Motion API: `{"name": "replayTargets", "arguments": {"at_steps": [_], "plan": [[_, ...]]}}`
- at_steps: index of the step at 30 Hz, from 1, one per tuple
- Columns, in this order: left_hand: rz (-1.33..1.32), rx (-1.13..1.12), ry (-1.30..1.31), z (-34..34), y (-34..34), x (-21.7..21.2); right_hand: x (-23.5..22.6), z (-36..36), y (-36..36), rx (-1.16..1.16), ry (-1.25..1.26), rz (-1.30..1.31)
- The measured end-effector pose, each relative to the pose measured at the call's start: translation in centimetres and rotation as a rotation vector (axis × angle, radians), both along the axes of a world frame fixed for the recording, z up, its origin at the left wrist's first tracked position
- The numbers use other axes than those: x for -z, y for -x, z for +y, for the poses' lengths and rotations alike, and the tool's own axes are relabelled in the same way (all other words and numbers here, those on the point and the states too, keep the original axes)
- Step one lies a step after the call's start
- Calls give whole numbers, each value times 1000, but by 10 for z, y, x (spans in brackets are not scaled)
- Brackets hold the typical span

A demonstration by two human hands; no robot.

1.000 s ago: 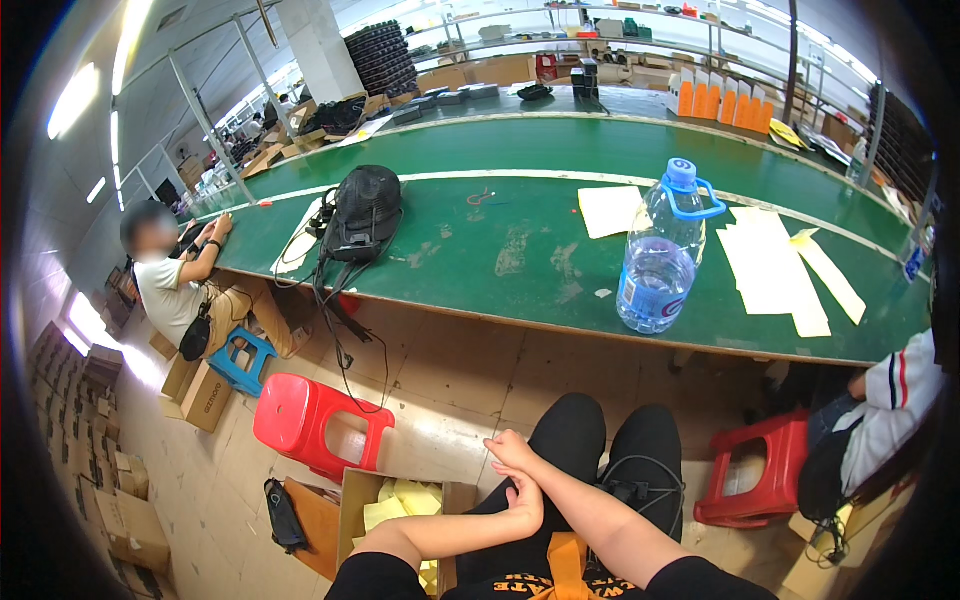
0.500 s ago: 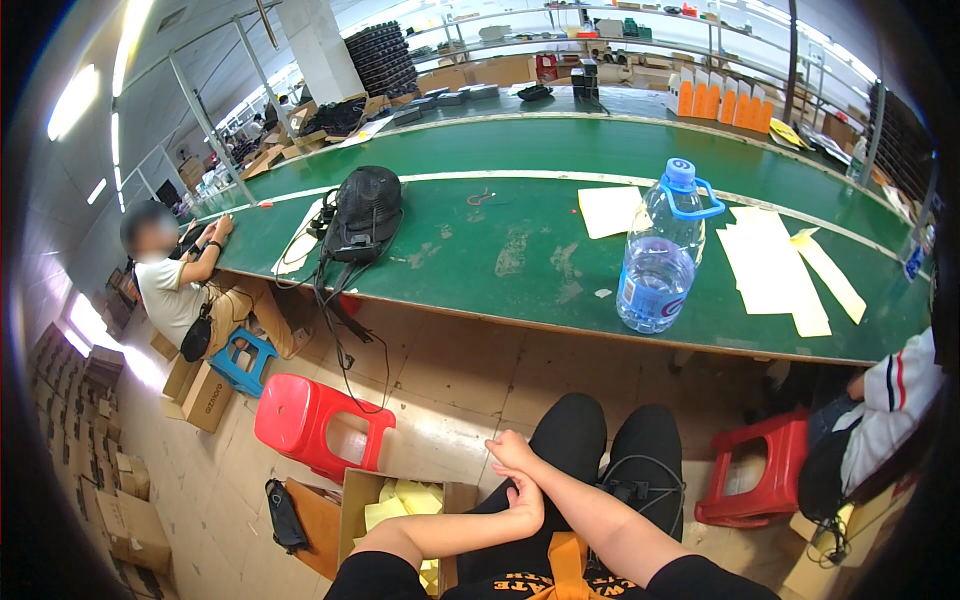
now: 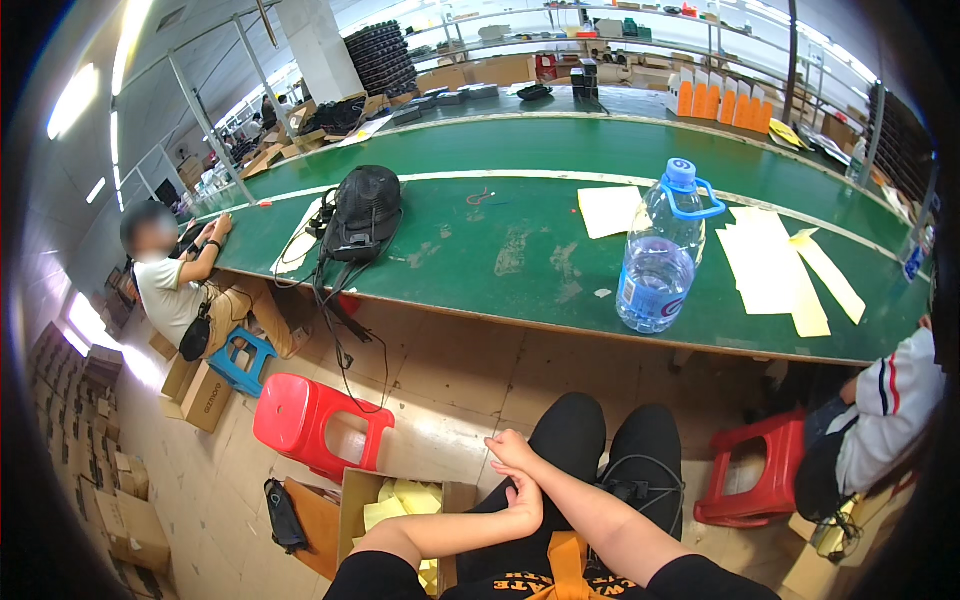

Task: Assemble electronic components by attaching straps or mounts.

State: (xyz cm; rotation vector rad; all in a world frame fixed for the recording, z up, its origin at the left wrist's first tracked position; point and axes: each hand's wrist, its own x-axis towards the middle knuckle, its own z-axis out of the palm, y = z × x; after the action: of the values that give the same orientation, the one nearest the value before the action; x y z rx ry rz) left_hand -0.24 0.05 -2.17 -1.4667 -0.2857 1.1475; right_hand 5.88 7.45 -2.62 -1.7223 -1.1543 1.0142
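Both my forearms cross above my lap, over my black trousers. My right hand (image 3: 512, 450) lies beyond the left one, its fingers loosely bent and slightly apart, with nothing seen in it. My left hand (image 3: 527, 503) rests against my right wrist, bent at its own wrist. Its fingers look loose and are partly hidden by the right forearm; I see nothing held. On my right thigh lies a dark cable with a small black device (image 3: 630, 490). An orange strap (image 3: 568, 565) hangs at my waist.
On the green worktable (image 3: 480, 250) stand a large water bottle (image 3: 655, 260), yellow paper sheets (image 3: 765, 265) and a black cap (image 3: 365, 215) with cables hanging down. A red stool (image 3: 310, 420) and a box of yellow paper (image 3: 365, 495) are at my left. Co-workers sit on both sides.
My hands and arms stay where they were. The co-worker at the right edge has shifted slightly, sleeve and arm in a new position.
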Motion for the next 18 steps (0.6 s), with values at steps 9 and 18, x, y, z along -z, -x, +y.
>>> {"name": "replayTargets", "arguments": {"at_steps": [9, 18], "plan": [[-26, 10, -13, -2, 0, -11, 0, 1, 1, 1, 9, -12], [-60, 39, -22, 0, 1, -8, 4, 2, 1, -5, 44, -8]]}}
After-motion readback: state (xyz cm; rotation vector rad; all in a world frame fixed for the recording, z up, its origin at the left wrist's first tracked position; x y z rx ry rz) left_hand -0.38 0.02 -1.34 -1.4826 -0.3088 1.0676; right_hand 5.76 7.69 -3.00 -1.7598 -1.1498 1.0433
